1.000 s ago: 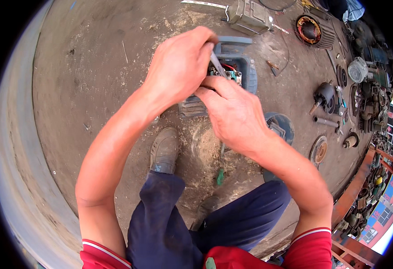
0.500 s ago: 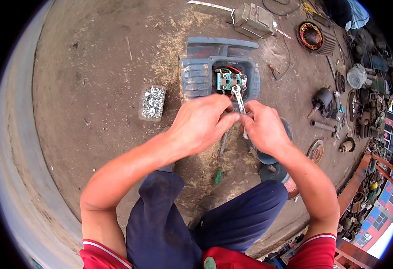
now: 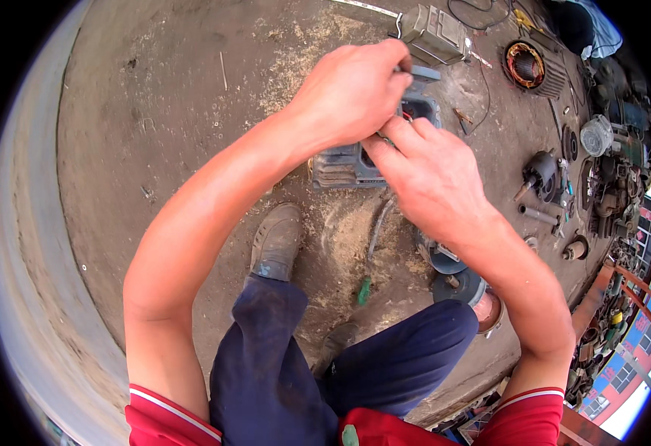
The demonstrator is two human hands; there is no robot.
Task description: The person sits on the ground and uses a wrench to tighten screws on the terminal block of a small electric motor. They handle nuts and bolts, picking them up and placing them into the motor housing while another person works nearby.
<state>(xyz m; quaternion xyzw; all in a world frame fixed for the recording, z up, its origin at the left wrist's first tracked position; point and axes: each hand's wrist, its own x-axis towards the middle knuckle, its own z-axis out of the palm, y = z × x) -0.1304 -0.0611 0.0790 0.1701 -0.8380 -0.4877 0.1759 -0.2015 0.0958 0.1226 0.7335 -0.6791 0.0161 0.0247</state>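
Note:
A blue-grey motor housing [image 3: 340,167] with an open terminal box stands on the ground ahead of me, mostly covered by my hands. My left hand [image 3: 355,93] is raised over its far side, fingers curled; whatever they hold is hidden. Lower and to the right, my right hand [image 3: 437,171] reaches over the box with thumb and fingers closed together, and I cannot make out what is in them. Little of the terminal block shows, only a bit of red wire beside the right fingers. No wrench can be made out in either hand.
A green-handled screwdriver [image 3: 364,291] lies on the ground between my legs. To its right sit round metal parts [image 3: 459,286]. A metal box [image 3: 434,35] and a motor stator with copper windings [image 3: 524,65] are farther off. Piled motor parts [image 3: 615,171] line the right side.
Both hands were together on a wrench at the terminal block. The left has moved up and away over the housing, while the right has shifted onto the box. The wrench is out of sight.

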